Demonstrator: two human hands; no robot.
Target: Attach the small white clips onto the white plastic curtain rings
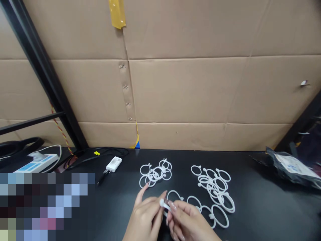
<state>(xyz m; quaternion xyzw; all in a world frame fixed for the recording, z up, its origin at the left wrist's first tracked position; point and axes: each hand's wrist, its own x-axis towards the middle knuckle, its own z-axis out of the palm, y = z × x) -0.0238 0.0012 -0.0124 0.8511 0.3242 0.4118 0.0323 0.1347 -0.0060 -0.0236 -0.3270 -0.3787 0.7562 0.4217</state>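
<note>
My left hand (146,216) and my right hand (187,221) meet at the bottom centre, both pinching one white plastic ring (165,206) between their fingertips. The ring's knob end sticks up between the thumbs. Just beyond the hands lies a small cluster of white rings (155,173) on the black table (250,207). A bigger heap of white rings (215,190) spreads to the right of my right hand, with two loose rings near its knuckles.
A white adapter (114,164) with a cable and a white power strip (37,162) lie at the back left. A dark plastic bag (292,169) rests at the far right. A cardboard wall (190,90) and a black metal frame (42,70) close off the back.
</note>
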